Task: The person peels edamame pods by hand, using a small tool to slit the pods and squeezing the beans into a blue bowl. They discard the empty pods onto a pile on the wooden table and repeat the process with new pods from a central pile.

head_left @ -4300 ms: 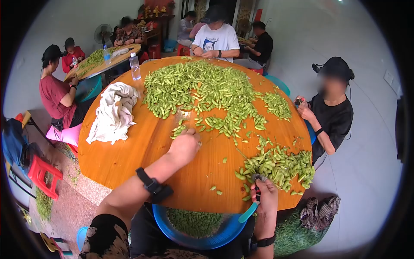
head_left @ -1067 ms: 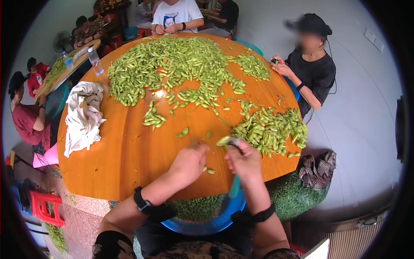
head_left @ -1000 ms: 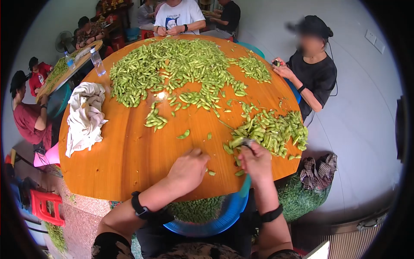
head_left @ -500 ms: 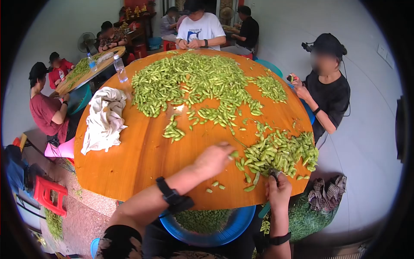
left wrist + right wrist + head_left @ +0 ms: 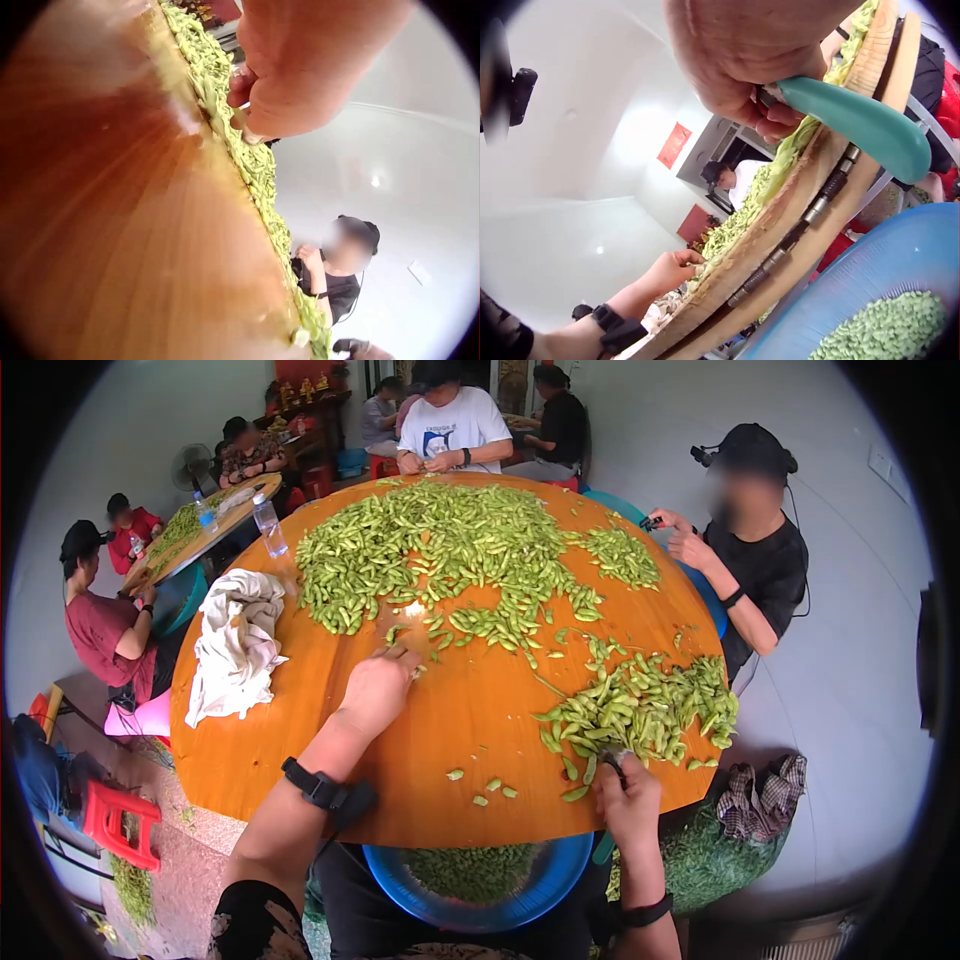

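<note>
My left hand (image 5: 378, 688) is over a small cluster of edamame pods left of the table's middle and hides most of it. Its fingers curl in, and in the left wrist view a pale green pod (image 5: 239, 118) shows between thumb and fingers. My right hand (image 5: 630, 800) grips shears by the teal handle (image 5: 859, 124) at the table's near right edge. The shears' head (image 5: 613, 754) points at the near right pile of edamame pods (image 5: 640, 710). A larger heap of pods (image 5: 430, 550) covers the far half of the round wooden table (image 5: 300, 750).
Several loose pod pieces (image 5: 494, 785) lie near the front edge. Below it, a blue basin (image 5: 378, 870) holds green pieces. A white cloth (image 5: 235, 645) and a water bottle (image 5: 269, 525) are at the left. A person (image 5: 755, 560) sits at the right, another (image 5: 455, 435) opposite.
My left hand, which held a pod beside the right pile, has moved left to the small cluster. My right hand stays by the right pile with the shears. Another piece lies near the front edge.
</note>
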`<state>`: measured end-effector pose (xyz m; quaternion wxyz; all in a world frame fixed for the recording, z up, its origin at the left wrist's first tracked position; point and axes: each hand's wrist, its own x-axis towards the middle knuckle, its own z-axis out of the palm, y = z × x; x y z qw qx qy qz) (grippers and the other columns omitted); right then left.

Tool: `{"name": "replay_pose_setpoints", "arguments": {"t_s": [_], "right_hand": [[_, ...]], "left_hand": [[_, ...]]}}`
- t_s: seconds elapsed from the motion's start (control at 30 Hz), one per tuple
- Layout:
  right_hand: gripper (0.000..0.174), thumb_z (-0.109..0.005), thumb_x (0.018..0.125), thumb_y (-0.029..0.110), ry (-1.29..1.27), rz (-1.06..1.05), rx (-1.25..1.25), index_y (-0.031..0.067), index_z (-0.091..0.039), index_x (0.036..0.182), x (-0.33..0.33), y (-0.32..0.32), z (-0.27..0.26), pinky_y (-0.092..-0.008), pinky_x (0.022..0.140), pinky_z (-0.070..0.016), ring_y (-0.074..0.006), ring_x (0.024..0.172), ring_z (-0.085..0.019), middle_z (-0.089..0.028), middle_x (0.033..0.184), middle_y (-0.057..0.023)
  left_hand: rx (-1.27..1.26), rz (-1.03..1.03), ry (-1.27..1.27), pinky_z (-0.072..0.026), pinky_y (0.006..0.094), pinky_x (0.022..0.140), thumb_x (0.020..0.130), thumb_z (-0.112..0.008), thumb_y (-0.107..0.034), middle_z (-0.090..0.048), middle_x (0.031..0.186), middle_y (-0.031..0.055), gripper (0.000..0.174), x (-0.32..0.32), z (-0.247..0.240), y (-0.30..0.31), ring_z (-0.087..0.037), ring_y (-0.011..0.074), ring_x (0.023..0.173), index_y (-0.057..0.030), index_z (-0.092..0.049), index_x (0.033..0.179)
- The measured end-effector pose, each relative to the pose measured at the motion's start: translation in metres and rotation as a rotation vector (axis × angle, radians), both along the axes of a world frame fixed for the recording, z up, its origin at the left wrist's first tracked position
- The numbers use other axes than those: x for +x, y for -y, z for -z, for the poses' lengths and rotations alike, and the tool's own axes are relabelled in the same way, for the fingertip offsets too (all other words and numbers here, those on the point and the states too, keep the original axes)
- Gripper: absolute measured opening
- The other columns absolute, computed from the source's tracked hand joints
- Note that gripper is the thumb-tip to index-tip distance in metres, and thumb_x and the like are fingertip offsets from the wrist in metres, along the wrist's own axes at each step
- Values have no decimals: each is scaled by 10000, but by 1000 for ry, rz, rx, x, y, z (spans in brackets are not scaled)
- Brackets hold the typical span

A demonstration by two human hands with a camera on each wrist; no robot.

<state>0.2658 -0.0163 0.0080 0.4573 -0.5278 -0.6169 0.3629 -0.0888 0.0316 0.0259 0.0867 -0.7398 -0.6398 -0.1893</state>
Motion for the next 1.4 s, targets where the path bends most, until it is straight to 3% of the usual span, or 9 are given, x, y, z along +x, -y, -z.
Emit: {"name": "replay_pose_setpoints", "arguments": {"t_s": [0.13,0.3,0.4,0.63,0.7,1.03,1.13,1.27,1.4], "right_hand": [[191,-526,910,60,-155,-191,-287,55,-617,1077,-31,-3,-30,-203,453,-423,-42,507,-493,-571,694,2],[145,-540,905,86,-222,-299,-362,23,-605,1017,-63,-13,-40,-217,439,-418,-63,496,-509,-571,685,-10],[124,-540,932,119,-205,-327,-351,36,-609,993,-68,-17,-36,-195,397,-376,-46,499,-510,-587,708,-1],[115,-536,932,112,-217,-311,-367,28,-611,912,-75,-12,-34,-195,395,-376,-49,497,-513,-581,693,2],[112,-537,931,110,-232,-305,-370,28,-609,902,-76,-11,-32,-195,394,-376,-49,497,-513,-580,689,3],[85,-550,929,102,-352,-290,-427,46,-615,923,-81,-14,-15,-186,390,-343,-43,479,-474,-560,677,13],[88,-564,924,103,-455,-293,-492,57,-628,963,-81,-16,-12,-185,387,-331,-49,472,-466,-563,676,12],[138,-586,911,103,-627,-338,-569,68,-638,1034,-76,-22,-7,-189,378,-320,-58,453,-459,-581,676,0],[79,-548,923,100,-653,-315,-600,72,-622,924,-76,-23,-12,-196,373,-301,-48,447,-450,-551,645,12]], "left_hand": [[112,159,360,-507,376,681,814,-567,17,-624,877,141,157,52,-7,15,-618,311,763,-5,-621,960],[-386,278,1027,-482,245,616,871,-583,17,-592,835,76,325,100,-6,31,-587,126,681,-27,-584,1193],[-384,342,1221,-486,229,606,868,-578,31,-587,821,59,317,107,6,30,-588,108,667,-22,-601,1180],[-359,370,1064,-488,226,605,863,-584,51,-577,804,23,313,106,7,34,-582,83,677,-28,-629,1162],[-261,393,899,-501,270,646,794,-625,59,-613,815,95,360,104,6,32,-619,157,703,-38,-630,1142],[-80,425,818,-489,245,639,782,-641,86,-628,830,64,312,104,17,32,-606,118,721,-10,-644,1079],[-189,450,940,-500,264,655,806,-614,69,-626,847,84,280,100,21,30,-625,175,722,-17,-630,1071],[-400,487,1223,-505,232,649,869,-571,55,-632,866,34,255,96,22,26,-608,100,716,-18,-621,1108],[-549,495,1361,-524,222,642,940,-517,-10,-656,918,31,227,89,24,21,-611,81,684,-7,-607,1149]]}}
